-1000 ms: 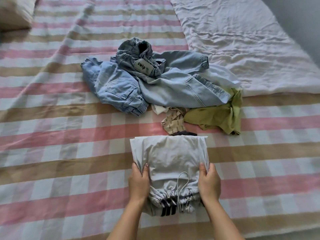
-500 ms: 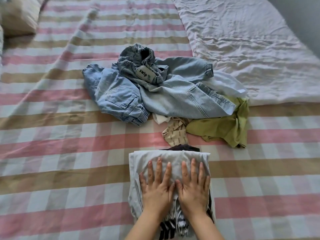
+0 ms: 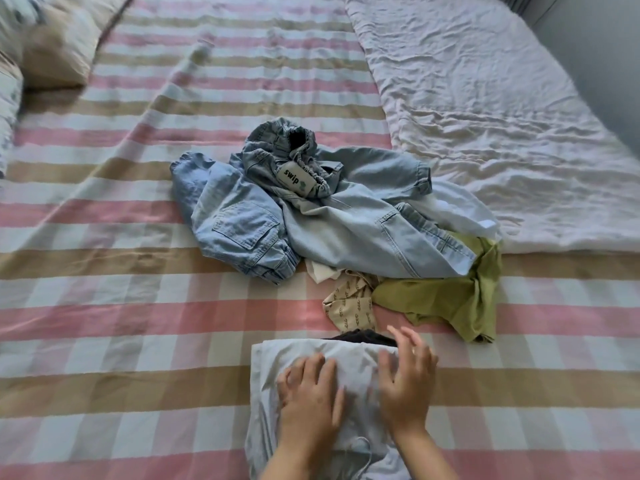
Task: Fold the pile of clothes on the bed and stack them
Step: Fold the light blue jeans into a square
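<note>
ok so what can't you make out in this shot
Head view only.
Only an edge of the dark garment shows; the folded pale garment covers the rest.
The bottom edge cuts off that garment's near end, and the left hand covers part.
The right hand is motion-blurred, so contact with the cloth is unclear.
The patterned cloth runs under the jeans.

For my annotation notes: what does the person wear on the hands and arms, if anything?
Nothing visible. The left hand and right hand are gloveless, and the left forearm and right forearm are bare to the picture's edge: no sleeve. I see no watch, bracelet or ring, though blur hides small details.
</note>
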Available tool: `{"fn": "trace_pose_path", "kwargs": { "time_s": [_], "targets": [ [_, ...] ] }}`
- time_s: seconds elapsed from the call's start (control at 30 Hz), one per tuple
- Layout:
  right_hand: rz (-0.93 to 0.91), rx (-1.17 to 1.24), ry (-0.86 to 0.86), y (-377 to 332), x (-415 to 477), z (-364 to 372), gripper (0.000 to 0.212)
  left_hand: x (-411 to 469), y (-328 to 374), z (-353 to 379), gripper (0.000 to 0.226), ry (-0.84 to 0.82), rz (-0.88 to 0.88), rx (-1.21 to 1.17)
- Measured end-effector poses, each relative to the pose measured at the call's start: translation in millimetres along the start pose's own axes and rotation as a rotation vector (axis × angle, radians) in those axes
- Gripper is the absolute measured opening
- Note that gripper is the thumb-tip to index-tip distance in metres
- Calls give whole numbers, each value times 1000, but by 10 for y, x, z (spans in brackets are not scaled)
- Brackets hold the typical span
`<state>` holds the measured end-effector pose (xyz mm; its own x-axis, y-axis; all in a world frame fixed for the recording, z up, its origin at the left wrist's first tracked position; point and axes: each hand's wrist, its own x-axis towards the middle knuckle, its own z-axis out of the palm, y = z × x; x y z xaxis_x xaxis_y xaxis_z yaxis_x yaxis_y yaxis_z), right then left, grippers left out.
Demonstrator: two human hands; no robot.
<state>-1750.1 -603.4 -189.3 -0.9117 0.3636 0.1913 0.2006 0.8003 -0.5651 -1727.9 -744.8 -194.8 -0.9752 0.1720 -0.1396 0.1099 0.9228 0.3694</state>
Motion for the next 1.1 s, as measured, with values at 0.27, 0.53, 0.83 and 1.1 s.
{"fn": "trace_pose_path", "kwargs": {
  "time_s": [0.27, 0.53, 0.83, 1.1],
  "targets": [
    [222, -201, -198, 151, 1608, -125, 61, 906, 619, -377, 28, -140, 18, -486],
    [218, 316, -301, -185, 1396, -496, 15, 1191, 933, -619, 26, -210, -571, -1231],
    [320, 999, -561, -1054, 190, -1506, 9, 205, 705, -1466, 10, 154, -581, -1591],
    [559, 865, -965, -781, -795, -1444, 15, -945, 244, -1142, 17, 157, -688, -1295]
  ]
}}
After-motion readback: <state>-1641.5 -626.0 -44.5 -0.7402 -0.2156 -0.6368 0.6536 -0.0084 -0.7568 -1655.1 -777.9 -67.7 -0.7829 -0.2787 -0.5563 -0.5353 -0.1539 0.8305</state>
